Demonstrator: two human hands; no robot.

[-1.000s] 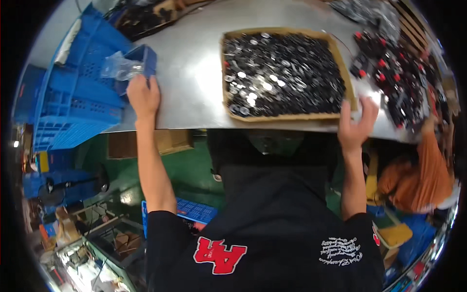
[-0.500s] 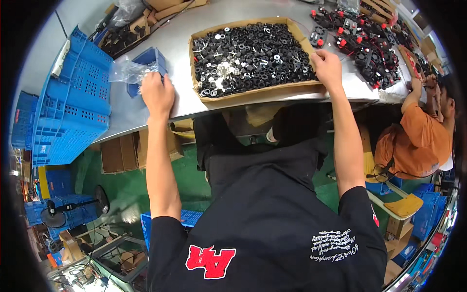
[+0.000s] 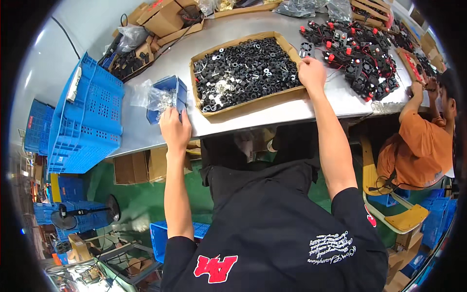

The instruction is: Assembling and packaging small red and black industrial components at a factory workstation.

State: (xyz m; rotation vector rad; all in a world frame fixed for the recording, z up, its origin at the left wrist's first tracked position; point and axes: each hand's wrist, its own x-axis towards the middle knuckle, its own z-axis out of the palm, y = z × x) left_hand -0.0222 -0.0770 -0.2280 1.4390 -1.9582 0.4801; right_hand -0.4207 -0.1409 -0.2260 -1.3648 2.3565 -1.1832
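Observation:
My right hand [image 3: 312,74] is closed on the right rim of a shallow cardboard tray [image 3: 253,100], its thumb and fingers pinching the edge. Heaped in the tray are small black ring-shaped and block-like parts [image 3: 245,65], with a patch of shiny silver pieces [image 3: 223,87] toward the left. To the tray's left is a small blue plastic bin [image 3: 181,92] containing small metal parts and a clear plastic bag [image 3: 144,95] that hangs over its left side. My left hand [image 3: 175,127] grips the bin's near edge; its fingertips are partly hidden there.
A tall blue perforated crate [image 3: 87,117] stands left of the bin. Black fan units with red pieces [image 3: 362,63] are piled at the right. Cardboard boxes [image 3: 165,19] line the back of the metal table [image 3: 253,117]. A person in an orange shirt [image 3: 421,141] sits at far right.
The blue bin has come nearer and to the right with my left hand, narrowing its gap to the tray. The tray's right end has shifted slightly left with my right hand. The view has tilted.

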